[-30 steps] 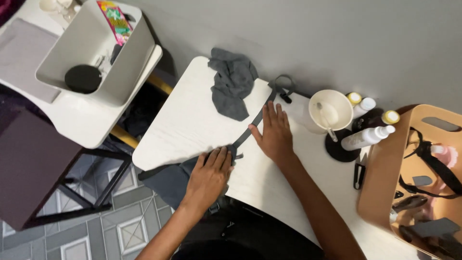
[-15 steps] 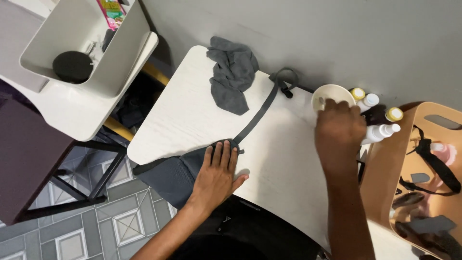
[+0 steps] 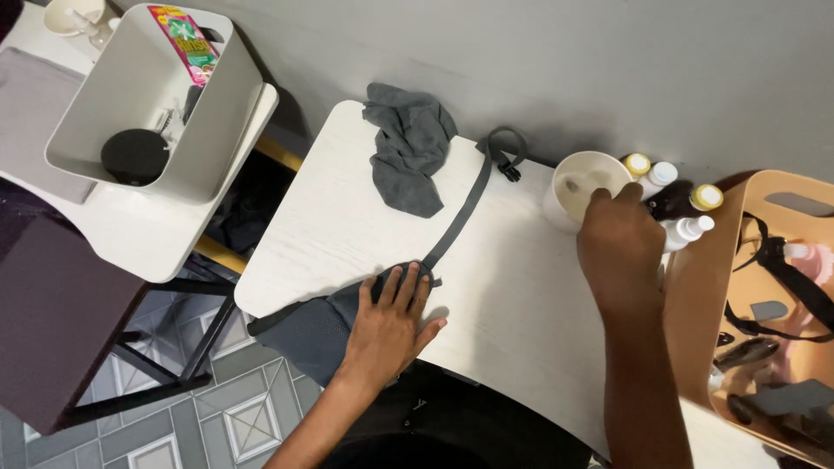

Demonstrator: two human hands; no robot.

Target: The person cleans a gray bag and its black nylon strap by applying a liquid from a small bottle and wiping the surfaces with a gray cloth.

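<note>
My left hand (image 3: 391, 317) lies flat, fingers spread, on the dark grey padded end of a bag (image 3: 317, 330) at the front edge of the white table (image 3: 347, 217). From it a grey strap (image 3: 460, 213) runs diagonally up to a looped buckle end (image 3: 506, 148). My right hand (image 3: 618, 239) reaches over to the white cup (image 3: 580, 187) at the back right, its fingers at the cup's rim. I cannot tell whether it grips anything. A crumpled grey cloth (image 3: 408, 152) lies at the table's back edge.
Small bottles with yellow and white caps (image 3: 678, 204) stand beside the cup. A tan bin (image 3: 704, 287) with straps and tools sits at the right. On a second white table at the left stands a white bin (image 3: 208, 148) with a black round object. A grey wall runs behind.
My right hand left the strap and moved right to the white cup. My left hand has slid a little up onto the bag's end.
</note>
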